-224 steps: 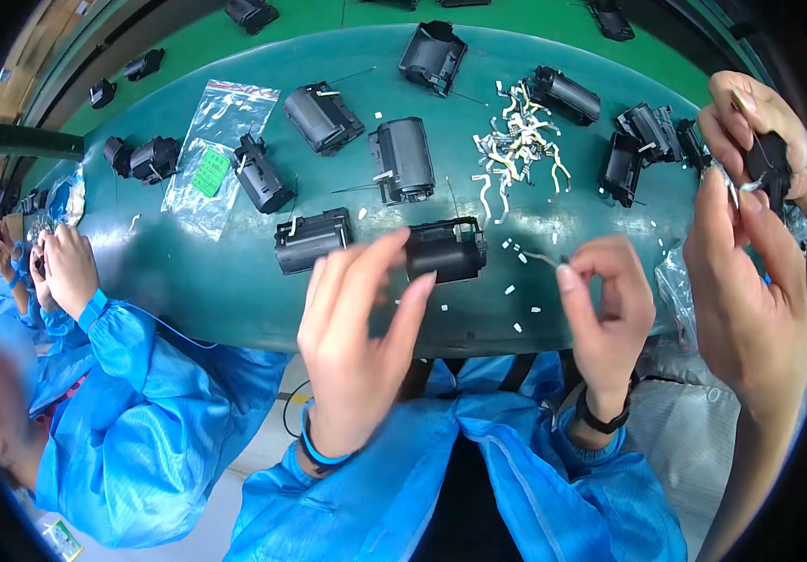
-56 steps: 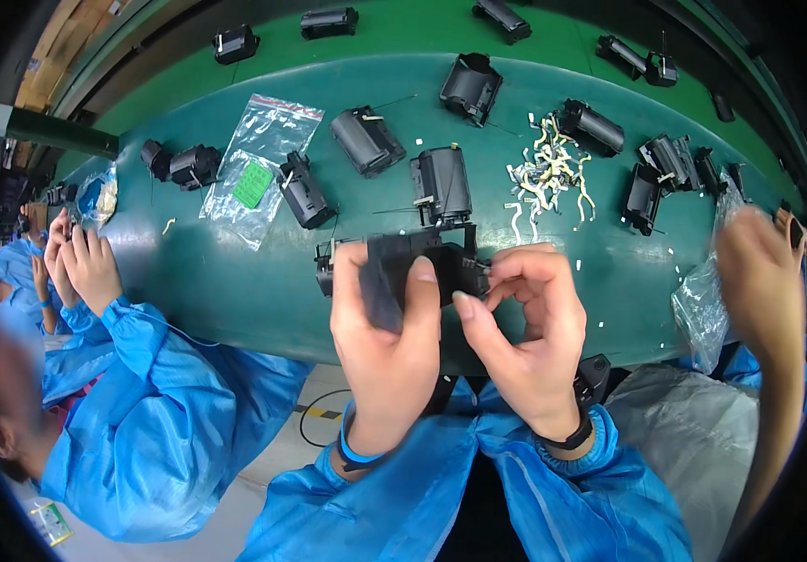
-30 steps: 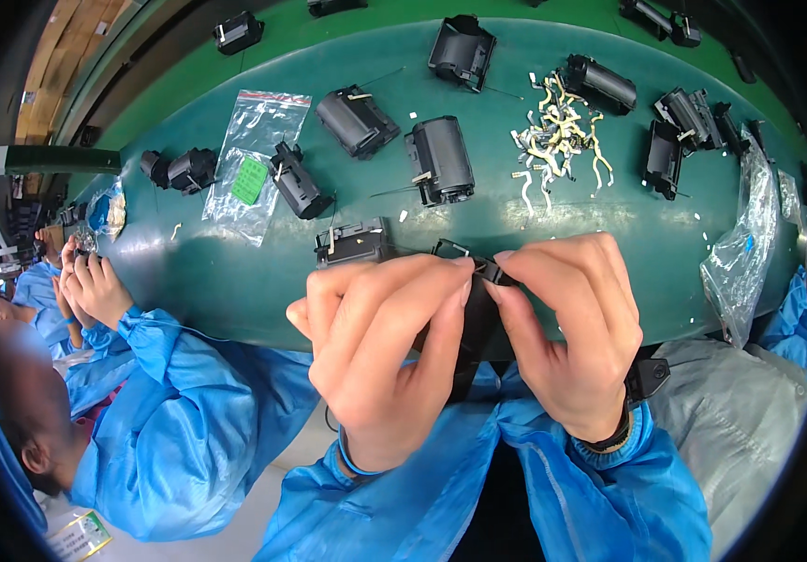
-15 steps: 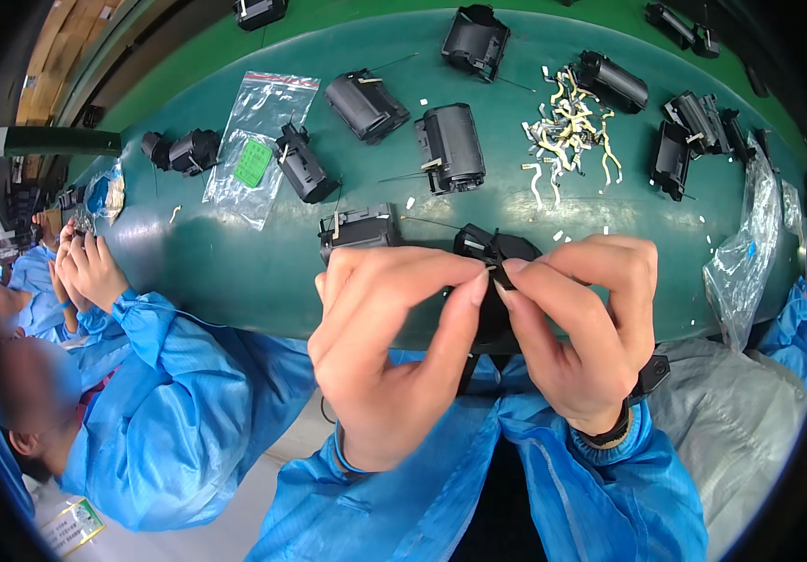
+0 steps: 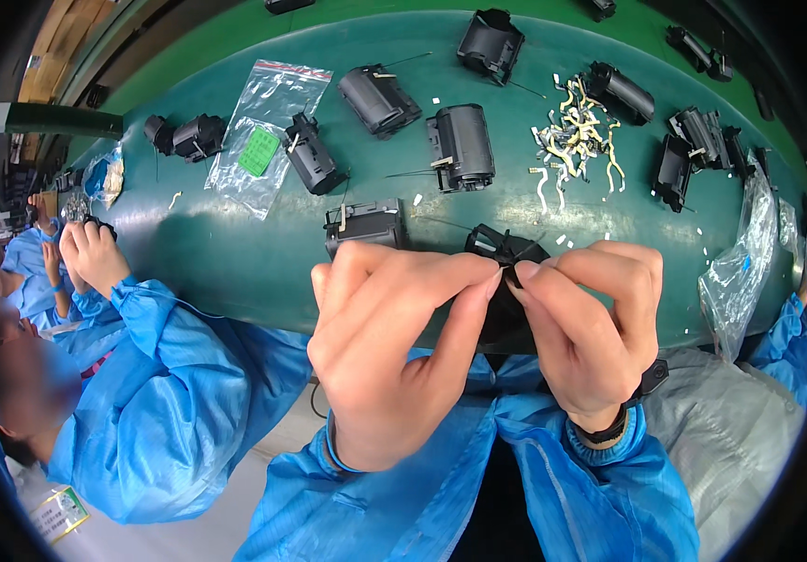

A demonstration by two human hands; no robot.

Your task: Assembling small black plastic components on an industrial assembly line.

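Only partly visible, the black housing [image 5: 508, 318]

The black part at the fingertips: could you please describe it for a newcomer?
At the green table, front and centre, the left hand and right hand nearly meet. The black part shows between them; unlike the black neighbour to its left, both hands touch it.

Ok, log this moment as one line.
left hand: pinched at black unit | right hand: pinched there too | exact grip: unclear | beyond: pale cable pile
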